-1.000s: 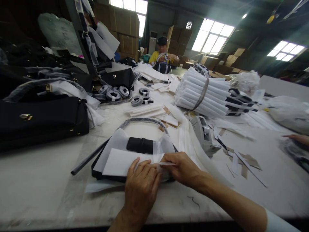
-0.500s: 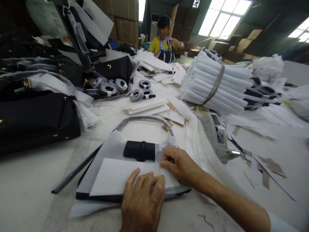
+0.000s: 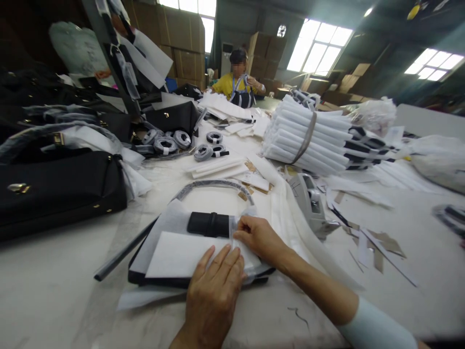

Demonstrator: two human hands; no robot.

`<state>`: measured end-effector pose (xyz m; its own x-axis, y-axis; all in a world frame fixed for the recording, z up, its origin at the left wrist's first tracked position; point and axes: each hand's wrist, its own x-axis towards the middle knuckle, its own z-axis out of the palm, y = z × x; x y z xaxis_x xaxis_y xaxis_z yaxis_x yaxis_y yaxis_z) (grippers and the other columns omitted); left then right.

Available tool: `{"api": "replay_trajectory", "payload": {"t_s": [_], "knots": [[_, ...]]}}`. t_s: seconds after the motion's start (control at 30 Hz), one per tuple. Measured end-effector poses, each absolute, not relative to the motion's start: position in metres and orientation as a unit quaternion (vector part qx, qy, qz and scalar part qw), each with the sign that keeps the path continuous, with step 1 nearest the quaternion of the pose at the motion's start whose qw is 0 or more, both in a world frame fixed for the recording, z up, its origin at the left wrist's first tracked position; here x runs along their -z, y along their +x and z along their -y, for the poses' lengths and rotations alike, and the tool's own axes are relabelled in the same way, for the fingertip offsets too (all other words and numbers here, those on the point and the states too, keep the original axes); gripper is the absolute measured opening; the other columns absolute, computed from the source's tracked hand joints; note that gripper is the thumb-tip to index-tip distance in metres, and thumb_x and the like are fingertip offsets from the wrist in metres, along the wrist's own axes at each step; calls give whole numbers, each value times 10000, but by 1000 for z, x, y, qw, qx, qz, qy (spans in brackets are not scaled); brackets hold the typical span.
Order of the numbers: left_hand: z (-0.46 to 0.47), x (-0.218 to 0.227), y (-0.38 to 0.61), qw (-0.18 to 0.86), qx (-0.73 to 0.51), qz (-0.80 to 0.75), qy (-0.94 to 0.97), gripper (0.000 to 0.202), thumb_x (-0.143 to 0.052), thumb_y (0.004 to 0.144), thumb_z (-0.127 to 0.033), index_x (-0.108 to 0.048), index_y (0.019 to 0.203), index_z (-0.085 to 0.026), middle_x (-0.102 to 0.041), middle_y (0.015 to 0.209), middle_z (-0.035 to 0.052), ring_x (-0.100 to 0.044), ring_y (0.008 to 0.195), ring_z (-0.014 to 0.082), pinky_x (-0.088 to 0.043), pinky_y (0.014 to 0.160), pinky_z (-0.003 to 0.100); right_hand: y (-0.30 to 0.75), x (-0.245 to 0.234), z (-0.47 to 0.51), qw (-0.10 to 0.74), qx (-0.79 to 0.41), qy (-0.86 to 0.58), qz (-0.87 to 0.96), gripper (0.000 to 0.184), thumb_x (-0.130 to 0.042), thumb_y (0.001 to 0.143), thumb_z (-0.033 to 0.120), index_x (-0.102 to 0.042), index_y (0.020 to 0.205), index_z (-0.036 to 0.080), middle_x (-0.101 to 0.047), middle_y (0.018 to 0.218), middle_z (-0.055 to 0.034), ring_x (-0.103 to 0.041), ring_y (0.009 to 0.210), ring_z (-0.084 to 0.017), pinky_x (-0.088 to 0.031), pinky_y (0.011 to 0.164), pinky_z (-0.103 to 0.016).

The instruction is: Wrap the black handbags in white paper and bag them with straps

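A flat black handbag (image 3: 137,277) lies in front of me, mostly covered by thin white wrapping paper (image 3: 147,247). Its wrapped handle (image 3: 214,183) arches away from me. On top rest a white foam sheet (image 3: 172,257) and a black leather piece (image 3: 203,224) with a band across its middle. My left hand (image 3: 216,291) presses flat on the foam sheet, fingers stretched out. Beside the leather piece, my right hand (image 3: 259,237) pinches clear plastic film (image 3: 233,227); its fingertips are partly hidden. A dark wrapped strip (image 3: 121,254) sticks out at the left.
A black handbag (image 3: 65,189) stands at left, near wrapped strap coils (image 3: 165,145). A tape dispenser (image 3: 308,201) and a banded bundle of white-wrapped pieces (image 3: 305,135) stand at right, with paper scraps (image 3: 378,247) around. Across the table, a person in yellow (image 3: 228,86) handles a dark bag.
The camera view has tilted up and shifted. My left hand has flattened, its fingers now closer together on the foam sheet. The right hand keeps its pinch at the film.
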<state>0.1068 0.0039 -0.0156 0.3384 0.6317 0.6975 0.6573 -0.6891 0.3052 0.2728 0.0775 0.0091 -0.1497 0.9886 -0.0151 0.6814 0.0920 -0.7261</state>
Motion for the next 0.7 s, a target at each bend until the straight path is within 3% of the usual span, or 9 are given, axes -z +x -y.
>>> {"api": "replay_trajectory", "payload": {"t_s": [0.13, 0.23, 0.37, 0.47, 0.53, 0.7], "knots": [[-6, 19, 104, 24, 406, 395, -824, 242, -460, 985, -208, -664, 1115, -224, -722, 1162, -11, -635, 1133, 181, -324, 1092, 379, 271, -19, -78, 290, -315, -631, 647, 91, -689, 748, 227, -603, 764, 202, -557, 586, 61, -506, 523, -107, -368, 513, -219], [-7, 22, 102, 40, 389, 395, -831, 236, -473, 982, -211, -656, 1129, -238, -712, 1186, -20, -630, 1145, 183, -329, 1083, 387, 296, -38, -68, 373, -333, -643, 580, 222, -651, 785, 368, -625, 938, 209, -589, 633, 49, -524, 463, -113, -392, 430, -219], [-10, 25, 100, 73, 388, 383, -835, 235, -491, 973, -208, -649, 1144, -243, -710, 1192, -25, -639, 1129, 179, -341, 1066, 389, 376, -69, -48, 489, -197, -690, 496, 388, -665, 738, 515, -655, 931, 178, -657, 732, -20, -604, 573, -161, -482, 503, -264], [-14, 26, 97, 114, 394, 357, -839, 240, -496, 969, -218, -650, 1150, -243, -714, 1184, -23, -654, 1096, 179, -353, 1043, 379, 442, -80, -36, 451, -111, -764, 449, 384, -637, 729, 509, -678, 938, 188, -702, 855, -52, -650, 784, -213, -504, 691, -308], [-19, 28, 94, 146, 390, 333, -846, 251, -486, 971, -226, -648, 1163, -243, -712, 1188, -14, -663, 1075, 178, -357, 1029, 374, 472, -78, -32, 400, -116, -801, 429, 344, -626, 723, 479, -691, 889, 186, -709, 886, -64, -640, 885, -238, -485, 765, -321], [-27, 34, 90, 214, 390, 299, -844, 274, -476, 966, -226, -642, 1184, -224, -713, 1187, 26, -678, 1035, 180, -364, 1013, 393, 492, -57, -43, 350, -241, -806, 412, 362, -585, 769, 508, -683, 694, 168, -716, 789, -75, -656, 791, -213, -492, 695, -292]]}}
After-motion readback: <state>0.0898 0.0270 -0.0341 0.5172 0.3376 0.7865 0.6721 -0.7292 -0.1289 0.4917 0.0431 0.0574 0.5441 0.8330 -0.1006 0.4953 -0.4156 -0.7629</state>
